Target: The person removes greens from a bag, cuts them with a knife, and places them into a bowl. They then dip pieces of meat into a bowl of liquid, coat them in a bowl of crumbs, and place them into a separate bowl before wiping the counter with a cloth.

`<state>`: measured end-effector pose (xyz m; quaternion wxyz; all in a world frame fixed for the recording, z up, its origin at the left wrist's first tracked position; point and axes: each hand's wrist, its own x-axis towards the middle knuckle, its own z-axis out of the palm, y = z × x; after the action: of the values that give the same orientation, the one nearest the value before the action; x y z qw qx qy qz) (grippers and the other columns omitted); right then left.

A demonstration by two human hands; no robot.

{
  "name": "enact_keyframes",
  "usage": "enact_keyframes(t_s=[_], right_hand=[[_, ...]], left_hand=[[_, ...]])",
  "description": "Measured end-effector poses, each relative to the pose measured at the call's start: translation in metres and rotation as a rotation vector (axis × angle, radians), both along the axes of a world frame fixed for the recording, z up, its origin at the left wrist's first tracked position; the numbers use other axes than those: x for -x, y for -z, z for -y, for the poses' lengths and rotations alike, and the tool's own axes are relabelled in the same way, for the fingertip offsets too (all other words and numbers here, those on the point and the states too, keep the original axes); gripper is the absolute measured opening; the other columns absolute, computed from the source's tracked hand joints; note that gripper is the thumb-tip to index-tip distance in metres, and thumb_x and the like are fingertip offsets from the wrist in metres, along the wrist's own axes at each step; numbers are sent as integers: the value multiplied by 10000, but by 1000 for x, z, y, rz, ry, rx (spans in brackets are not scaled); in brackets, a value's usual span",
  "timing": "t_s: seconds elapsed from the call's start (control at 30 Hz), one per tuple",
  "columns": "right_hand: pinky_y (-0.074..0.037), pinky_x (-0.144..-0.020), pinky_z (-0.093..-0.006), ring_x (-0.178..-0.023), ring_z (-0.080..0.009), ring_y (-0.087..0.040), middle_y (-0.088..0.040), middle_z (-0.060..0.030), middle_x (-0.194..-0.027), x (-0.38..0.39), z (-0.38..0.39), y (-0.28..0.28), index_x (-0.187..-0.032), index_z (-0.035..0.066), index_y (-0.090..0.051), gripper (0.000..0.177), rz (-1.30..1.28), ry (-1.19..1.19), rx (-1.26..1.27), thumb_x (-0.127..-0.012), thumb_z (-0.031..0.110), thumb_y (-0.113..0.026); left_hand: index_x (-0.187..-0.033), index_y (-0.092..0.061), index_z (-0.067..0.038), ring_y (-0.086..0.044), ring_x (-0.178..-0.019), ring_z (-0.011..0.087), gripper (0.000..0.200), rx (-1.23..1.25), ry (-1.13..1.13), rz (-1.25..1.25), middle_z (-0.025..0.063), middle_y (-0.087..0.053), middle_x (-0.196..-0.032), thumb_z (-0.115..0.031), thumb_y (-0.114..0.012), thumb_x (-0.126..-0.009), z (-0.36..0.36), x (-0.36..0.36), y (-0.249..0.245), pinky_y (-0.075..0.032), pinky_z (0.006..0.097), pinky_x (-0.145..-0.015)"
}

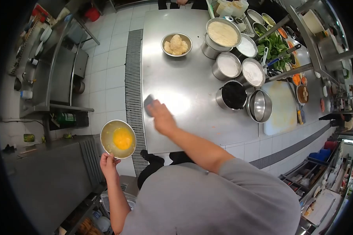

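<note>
My left hand grips the rim of a metal bowl, held out beyond the table's left edge. Inside the bowl lies yellow, loose egg. Out over the left edge of the steel table, my right hand is closed around a dark grey, flat piece. Motion blur hides whether that piece is a scraper or a cloth. Farther up the table stands another metal bowl with pale dough lumps in it.
Metal pots of white powder and a black substance line the table's right side. Beyond them are leafy greens and a cutting board. A floor drain runs along the left. Another person's hand shows at the top.
</note>
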<state>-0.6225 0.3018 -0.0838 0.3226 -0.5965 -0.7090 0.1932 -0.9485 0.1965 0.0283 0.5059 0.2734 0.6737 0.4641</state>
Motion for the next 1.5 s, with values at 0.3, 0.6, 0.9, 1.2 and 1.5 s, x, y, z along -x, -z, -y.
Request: enact_keyframes(t_s=[0.3,0.6,0.9,1.2,1.5], right_hand=[[-552,-965,-315,-1122,-127,-648,-656,-100,-1401,-98,99,-60,-1516,71,-610,558,-1066,336,411,-978,-13,-487],[-350,-1278,-539,-1495,-501,-463,-552,-311,-1548,-174,167,7,-1443,9,-636,611,-13,363,3,-841,-45,-540],[-504,-1146,-494,-1291,-437,-615,-674,-229,-1363,33,93,-38,-1261,-12,-713,423,-152,-500,152,-854,21,-604],[-462,-1158,-545,-1317,-449,-594,-675,-251,-1376,-113,45,-7,-1334,8,-689,488,-40,500,-102,-868,-8,-547],[-508,-1060,-508,-1240,-351,-655,-716,-126,-1265,-36,124,-38,-1117,67,-756,327,-51,-407,-38,-802,24,-680]], left_hand=[[-984,-572,-139,-672,-755,75,137,-6,90,28,-10,-680,-896,-145,-692,-1050,-2,2,-2,-612,276,-678],[-970,-573,-156,-677,-782,80,137,42,195,-2,-16,-698,-897,-168,-681,-1053,-5,-10,2,-592,268,-689],[-959,-572,-153,-678,-789,85,145,13,252,97,-15,-698,-902,-164,-681,-1054,-41,-65,11,-600,281,-705],[-967,-574,-166,-702,-816,85,127,-13,279,58,-13,-725,-934,-138,-677,-1036,-43,-58,8,-604,278,-718],[-924,-584,-146,-680,-766,88,152,51,288,63,-3,-705,-890,-130,-691,-1029,-40,-83,36,-601,277,-686]])
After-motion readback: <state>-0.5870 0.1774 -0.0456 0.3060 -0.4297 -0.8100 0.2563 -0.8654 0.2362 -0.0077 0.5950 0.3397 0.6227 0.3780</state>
